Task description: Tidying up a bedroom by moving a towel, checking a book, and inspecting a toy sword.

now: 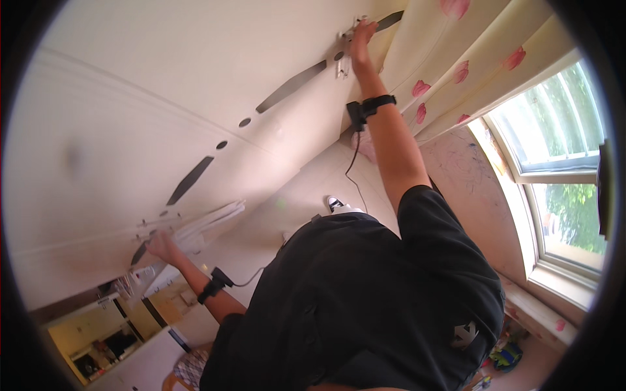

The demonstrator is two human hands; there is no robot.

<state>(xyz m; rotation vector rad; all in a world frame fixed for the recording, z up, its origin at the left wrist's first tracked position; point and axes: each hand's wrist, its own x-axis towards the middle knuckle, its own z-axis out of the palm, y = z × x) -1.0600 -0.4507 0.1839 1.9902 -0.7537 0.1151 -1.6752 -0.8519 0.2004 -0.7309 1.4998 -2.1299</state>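
My left hand (164, 247) is blurred beside a dark pointed inlay at the lower left of a large white panelled surface (146, 88), with small fittings close by; its grip is unclear. Up at the far end, my right hand (363, 41) lies with its fingers extended against the panel, by small metal or clear fittings (342, 67) and another dark inlay (390, 20). Nothing is seen held in it. Between the hands run a long dark inlay (292, 86), a shorter one (190, 181) and several dark ovals (221, 144). Both wrists wear black cabled straps.
A cream curtain with pink tulips (459, 73) hangs beside my right arm, near a window (562, 161). White folded material (210, 221) projects near my left hand. Below lie the pale floor (298, 200) and a shoe (334, 203). A chair with a checked seat (190, 366) stands lower left.
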